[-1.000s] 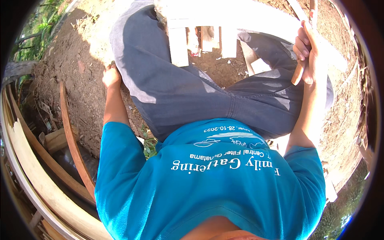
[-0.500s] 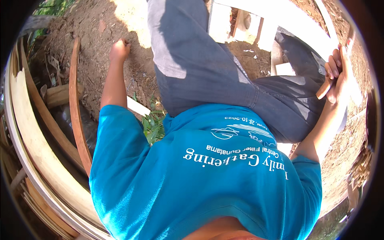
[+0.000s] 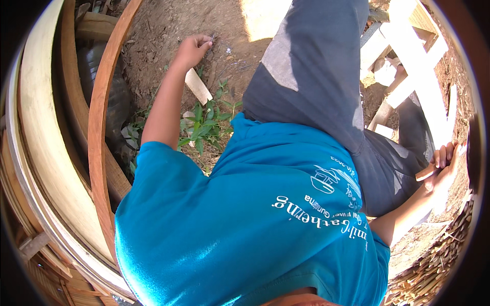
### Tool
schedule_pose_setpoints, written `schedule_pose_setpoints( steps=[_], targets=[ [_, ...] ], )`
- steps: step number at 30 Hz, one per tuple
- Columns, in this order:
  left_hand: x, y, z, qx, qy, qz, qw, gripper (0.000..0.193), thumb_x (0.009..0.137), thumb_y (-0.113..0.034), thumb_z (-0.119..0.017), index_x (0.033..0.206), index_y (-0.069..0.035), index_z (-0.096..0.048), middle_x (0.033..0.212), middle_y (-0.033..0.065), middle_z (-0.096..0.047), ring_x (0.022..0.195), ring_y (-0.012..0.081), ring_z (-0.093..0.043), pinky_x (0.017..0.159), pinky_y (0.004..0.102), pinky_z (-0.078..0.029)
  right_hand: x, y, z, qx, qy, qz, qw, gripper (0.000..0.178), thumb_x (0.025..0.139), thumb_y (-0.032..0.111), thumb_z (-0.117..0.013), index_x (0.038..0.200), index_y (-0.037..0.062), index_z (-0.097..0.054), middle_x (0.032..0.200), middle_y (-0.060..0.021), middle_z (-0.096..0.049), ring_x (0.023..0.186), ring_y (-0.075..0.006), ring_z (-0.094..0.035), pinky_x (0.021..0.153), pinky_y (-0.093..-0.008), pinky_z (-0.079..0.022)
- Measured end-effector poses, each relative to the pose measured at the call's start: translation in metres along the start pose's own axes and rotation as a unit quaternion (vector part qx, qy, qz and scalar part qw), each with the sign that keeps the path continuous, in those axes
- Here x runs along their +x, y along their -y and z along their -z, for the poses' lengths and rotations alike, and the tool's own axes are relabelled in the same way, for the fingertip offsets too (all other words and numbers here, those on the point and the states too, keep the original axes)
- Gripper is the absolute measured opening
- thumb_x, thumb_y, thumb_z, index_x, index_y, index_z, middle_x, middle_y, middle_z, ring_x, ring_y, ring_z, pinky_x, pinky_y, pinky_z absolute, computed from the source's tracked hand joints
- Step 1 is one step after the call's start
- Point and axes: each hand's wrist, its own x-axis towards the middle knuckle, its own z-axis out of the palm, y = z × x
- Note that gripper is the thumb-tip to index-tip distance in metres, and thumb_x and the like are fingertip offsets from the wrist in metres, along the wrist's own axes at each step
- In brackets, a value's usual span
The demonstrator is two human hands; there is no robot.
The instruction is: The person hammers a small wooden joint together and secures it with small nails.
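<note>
far left: long pale boards (image 3: 38, 97) curving along the rim, then a reddish plank (image 3: 97, 132), its long edge near the left upper arm. left hand (image 3: 193, 53) low at the dirt (image 3: 168, 23), thumb and finger nearly together by a thin dark bit (image 3: 212, 37); can't tell if the grip has it or only touches it. looks like a small pick-up step; next move would call for a sure pinch, then a lift past the trouser leg (image 3: 316, 66). pale offcut (image 3: 198, 86) just beside the left forearm, leafy plant (image 3: 206, 125) nearer the body. room for that arm: dirt strip between plank and leg. right of the leg: wood frame (image 3: 421, 76), sun-bleached, crossing slats, edges to watch. far right: right hand (image 3: 447, 171), grip clenched round a wooden handle (image 3: 424, 174), far end not readable. split sticks (image 3: 439, 260) piled below, so probably tighter there.
</note>
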Motion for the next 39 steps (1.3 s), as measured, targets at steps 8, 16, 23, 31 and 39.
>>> schedule_pose_setpoints(
  steps=[8,16,23,31,39],
  targets=[
    [-0.002,0.002,-0.003,-0.132,0.035,0.004,0.991,0.019,0.095,-0.019,-0.071,0.105,-0.003,-0.072,0.088,0.0020,-0.074,0.079,0.0093,-0.064,0.073,0.0288,-0.051,0.007,0.001,0.014,0.013,0.028,0.003,1.000,0.020,0.106,0.020,-0.058,0.108,0.0010,-0.054,0.073,0.0018,-0.034,0.053,-0.0048,-0.030,0.046,-0.0208,-0.033],
    [-0.008,0.009,0.003,0.057,0.019,0.027,0.998,0.024,0.090,-0.025,-0.076,0.103,-0.005,-0.072,0.088,0.0079,-0.074,0.083,0.0198,-0.070,0.075,0.0344,-0.054,-0.003,0.000,-0.007,0.004,0.005,0.007,1.000,0.021,0.106,0.022,-0.059,0.105,0.0018,-0.053,0.073,0.0022,-0.033,0.054,-0.0045,-0.030,0.046,-0.0201,-0.033],
    [-0.029,-0.017,-0.009,0.335,-0.086,-0.055,0.937,0.031,0.089,-0.033,-0.073,0.110,-0.010,-0.071,0.103,0.0084,-0.072,0.100,0.0316,-0.070,0.084,0.0463,-0.056,0.002,-0.001,0.009,0.003,0.023,-0.004,1.000,0.021,0.106,0.021,-0.059,0.106,0.0011,-0.054,0.072,0.0021,-0.033,0.053,-0.0051,-0.030,0.045,-0.0206,-0.034],
    [-0.049,-0.076,-0.068,0.291,0.087,-0.145,0.942,0.025,0.089,-0.028,-0.072,0.106,-0.011,-0.068,0.106,0.0101,-0.070,0.102,0.0338,-0.068,0.083,0.0474,-0.056,0.003,0.000,0.007,0.007,0.017,-0.001,1.000,0.020,0.106,0.022,-0.059,0.104,0.0019,-0.054,0.072,0.0020,-0.033,0.053,-0.0050,-0.029,0.045,-0.0207,-0.034],
    [-0.049,-0.061,-0.066,0.310,0.084,-0.101,0.942,0.021,0.089,-0.025,-0.067,0.105,-0.011,-0.067,0.104,0.0120,-0.071,0.099,0.0352,-0.069,0.082,0.0493,-0.055,0.001,-0.001,0.003,-0.008,0.005,-0.005,1.000,0.020,0.106,0.022,-0.059,0.105,0.0025,-0.055,0.072,0.0024,-0.032,0.053,-0.0048,-0.028,0.045,-0.0207,-0.033]
  ],
)
